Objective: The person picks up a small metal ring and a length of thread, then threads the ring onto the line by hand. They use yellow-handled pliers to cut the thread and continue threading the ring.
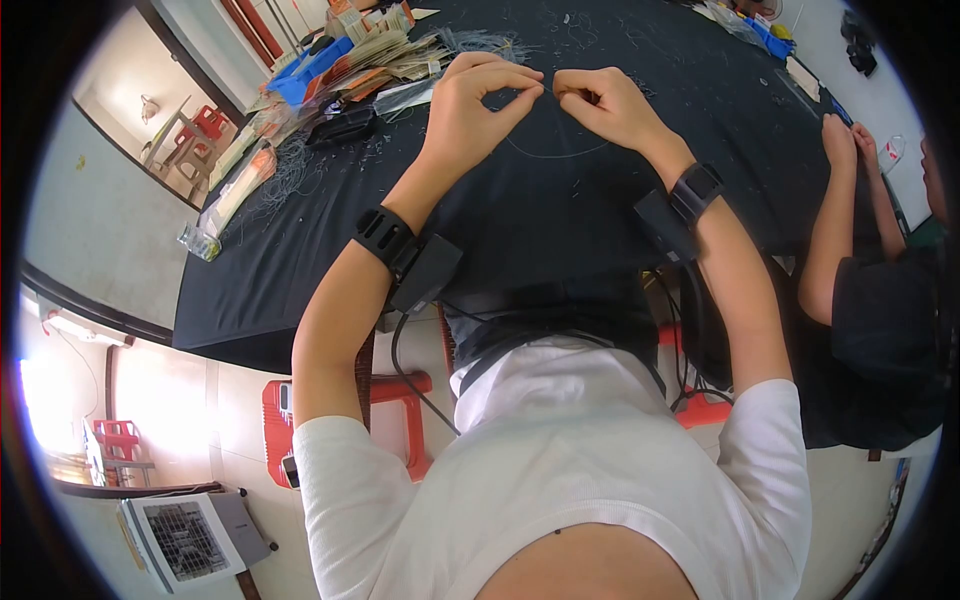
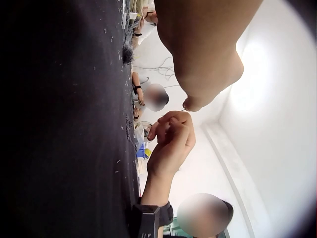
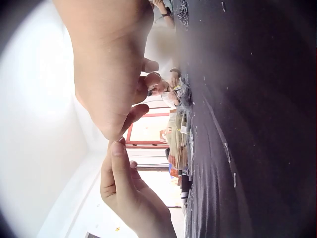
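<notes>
My left hand (image 1: pixel 478 108) and right hand (image 1: pixel 612 108) are raised over the black-covered table (image 1: pixel 540 215), fingertips almost meeting. A thin, pale wire-like strand (image 1: pixel 556 157) sags in a curve beneath them. Thumb and forefinger of the left hand pinch one part of it. The right hand pinches it too, its other fingers curled in. In the left wrist view a tiny bit of the strand (image 2: pixel 184 105) shows at the left fingertips, just above the right hand (image 2: pixel 173 141). From the right wrist, the left hand (image 3: pixel 131 191) appears below the right fingertips.
At the table's far left lie a blue tray (image 1: pixel 305 72), stacks of paper strips (image 1: pixel 385 68), a black case (image 1: pixel 342 127) and tangled strands (image 1: pixel 290 180). Small clippings dot the cloth. Another person's hands (image 1: pixel 850 145) are at the right edge. A red stool (image 1: pixel 405 410) stands below.
</notes>
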`<state>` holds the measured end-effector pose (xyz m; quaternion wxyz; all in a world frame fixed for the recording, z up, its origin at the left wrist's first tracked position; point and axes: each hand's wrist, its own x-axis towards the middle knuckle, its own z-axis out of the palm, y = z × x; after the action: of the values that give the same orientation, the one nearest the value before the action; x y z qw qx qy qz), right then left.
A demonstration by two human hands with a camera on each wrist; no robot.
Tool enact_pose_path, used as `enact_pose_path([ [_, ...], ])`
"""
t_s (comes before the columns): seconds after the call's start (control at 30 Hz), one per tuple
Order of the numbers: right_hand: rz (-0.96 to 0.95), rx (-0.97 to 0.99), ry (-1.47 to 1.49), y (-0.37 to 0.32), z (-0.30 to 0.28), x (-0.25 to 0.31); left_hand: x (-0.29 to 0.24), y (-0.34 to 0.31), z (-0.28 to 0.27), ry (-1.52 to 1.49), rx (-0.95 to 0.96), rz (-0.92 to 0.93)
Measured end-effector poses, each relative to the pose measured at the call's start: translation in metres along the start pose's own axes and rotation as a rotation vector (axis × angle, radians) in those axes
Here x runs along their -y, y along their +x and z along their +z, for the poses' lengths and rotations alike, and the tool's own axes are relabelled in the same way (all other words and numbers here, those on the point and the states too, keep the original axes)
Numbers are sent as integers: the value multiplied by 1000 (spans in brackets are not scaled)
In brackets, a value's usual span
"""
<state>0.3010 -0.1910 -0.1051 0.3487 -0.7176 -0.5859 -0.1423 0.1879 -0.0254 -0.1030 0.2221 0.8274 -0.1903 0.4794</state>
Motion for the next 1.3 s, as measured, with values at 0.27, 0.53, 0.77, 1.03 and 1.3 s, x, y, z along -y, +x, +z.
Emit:
enact_pose_path([
  [0.27, 15, -8, 9, 0, 0, 1, -2, 0, 0, 14, 2, 2],
  [0.53, 11, -8, 17, 0, 0, 1, 0, -1, 0, 34, 20, 13],
  [0.77, -3, -17, 28, 0, 1, 1, 1, -1, 2, 1, -8, 17],
  [1.03, 28, -32, -15, -1, 0, 4, -2, -2, 0, 20, 25, -16],
  [1.3, 150, -43, 477, 5, 16, -10, 11, -9, 6, -349, 70, -391],
])
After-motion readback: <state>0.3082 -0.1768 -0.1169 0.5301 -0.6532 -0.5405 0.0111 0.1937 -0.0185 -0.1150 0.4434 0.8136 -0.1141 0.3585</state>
